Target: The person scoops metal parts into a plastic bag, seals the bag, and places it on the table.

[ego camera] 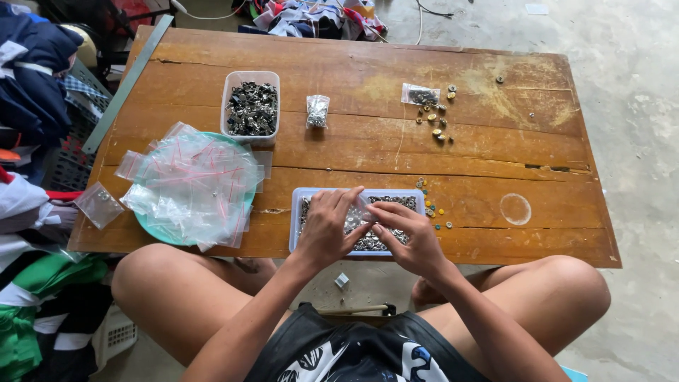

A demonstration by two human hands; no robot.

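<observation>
My left hand (327, 225) and my right hand (409, 235) meet over a clear plastic tray (300, 194) of small metal pieces at the near edge of a low wooden table (368, 159). Between the fingers of both hands is a small clear zip bag (359, 213) with metal pieces in it. My left fingers pinch its upper edge and my right fingers hold its right side.
A green plate (152, 228) heaped with empty clear zip bags lies at the left. Behind it stands a second clear tub (250, 79) of dark metal parts. A filled small bag (317, 110), another bag (420, 95) and loose round pieces (436, 120) lie farther back. Clothes pile up on the left.
</observation>
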